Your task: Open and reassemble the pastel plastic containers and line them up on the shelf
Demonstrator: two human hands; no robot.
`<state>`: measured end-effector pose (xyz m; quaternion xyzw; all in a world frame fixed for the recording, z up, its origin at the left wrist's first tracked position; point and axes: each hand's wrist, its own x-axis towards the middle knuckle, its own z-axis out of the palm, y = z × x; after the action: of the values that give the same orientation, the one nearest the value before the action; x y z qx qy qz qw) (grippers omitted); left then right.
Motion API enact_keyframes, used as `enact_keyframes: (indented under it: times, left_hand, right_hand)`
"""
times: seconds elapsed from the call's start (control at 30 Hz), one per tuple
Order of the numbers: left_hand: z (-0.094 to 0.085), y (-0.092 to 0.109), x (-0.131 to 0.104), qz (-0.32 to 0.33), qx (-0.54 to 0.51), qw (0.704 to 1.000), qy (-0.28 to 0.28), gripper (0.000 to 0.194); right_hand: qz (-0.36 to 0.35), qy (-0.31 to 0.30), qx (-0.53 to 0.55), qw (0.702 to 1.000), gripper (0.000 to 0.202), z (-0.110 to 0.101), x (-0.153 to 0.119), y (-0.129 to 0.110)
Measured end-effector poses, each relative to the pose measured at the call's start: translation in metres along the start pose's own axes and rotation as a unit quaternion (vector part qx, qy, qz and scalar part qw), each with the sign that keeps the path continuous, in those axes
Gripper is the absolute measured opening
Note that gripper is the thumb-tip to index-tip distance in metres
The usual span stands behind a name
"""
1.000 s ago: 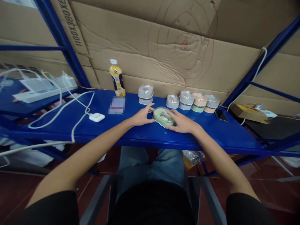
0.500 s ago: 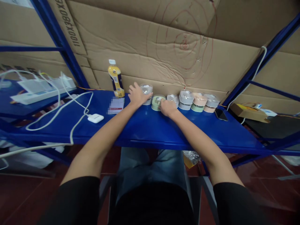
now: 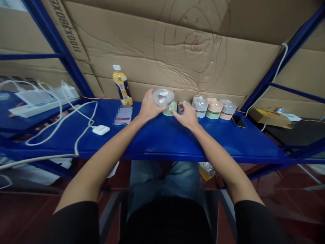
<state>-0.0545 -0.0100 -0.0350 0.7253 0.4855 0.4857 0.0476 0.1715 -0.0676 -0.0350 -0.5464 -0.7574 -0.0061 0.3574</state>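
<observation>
My left hand (image 3: 149, 107) is closed around a grey round-cornered container with a clear lid (image 3: 163, 98), raised and tilted over the table. It overlaps the back of a green container (image 3: 169, 110); whether the two touch I cannot tell. My right hand (image 3: 188, 114) curls around a smaller grey container (image 3: 181, 107), which it partly hides. The right thumb reaches left to the green container's edge. To the right stand stacked pairs of such containers: grey on grey (image 3: 200, 103), pink on green (image 3: 214, 105) and grey on pink (image 3: 228, 106).
On the blue table (image 3: 157, 139) are a yellow drink bottle (image 3: 122, 86), a blurred-out flat item (image 3: 124, 115), a white earphone case (image 3: 101, 129) on a cable and a phone (image 3: 239, 121). A power strip (image 3: 43, 103) lies left, an open cardboard box (image 3: 270, 118) right. Cardboard (image 3: 142, 51) backs the table.
My left hand has lifted the grey container and brought it right, over the back of the green one. My right hand has shifted from the green container to the smaller grey one.
</observation>
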Motion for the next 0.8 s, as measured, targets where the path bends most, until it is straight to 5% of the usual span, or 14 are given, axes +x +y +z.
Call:
enact_keyframes:
  times: [0.07,0.13,0.27,0.43,0.6,0.8]
  left_hand:
    - [-0.012,0.008,-0.018,0.058,-0.026,0.993,-0.098,0.102]
    - [-0.017,0.013,-0.032,0.093,-0.069,0.974,-0.192,0.101]
    - [-0.009,0.013,-0.048,0.108,-0.166,0.936,-0.291,0.1]
    - [0.007,0.007,-0.06,0.105,-0.235,0.914,-0.313,0.103]
    - [0.008,0.007,-0.069,0.102,-0.185,0.936,-0.283,0.114]
    - [0.005,0.007,-0.071,0.174,-0.072,0.938,-0.292,0.057]
  right_hand:
    - [-0.059,0.0,0.041,0.997,0.098,-0.011,0.002,0.012]
    - [-0.117,-0.077,0.067,0.988,0.124,-0.02,-0.001,0.019]
    - [-0.168,-0.202,0.109,0.959,0.119,-0.024,-0.014,0.02]
    - [-0.165,-0.195,0.115,0.96,0.104,-0.017,-0.028,0.021]
    - [-0.089,-0.143,0.148,0.975,0.093,-0.023,-0.03,0.045]
    - [0.061,-0.077,0.191,0.977,0.08,-0.038,-0.026,0.087]
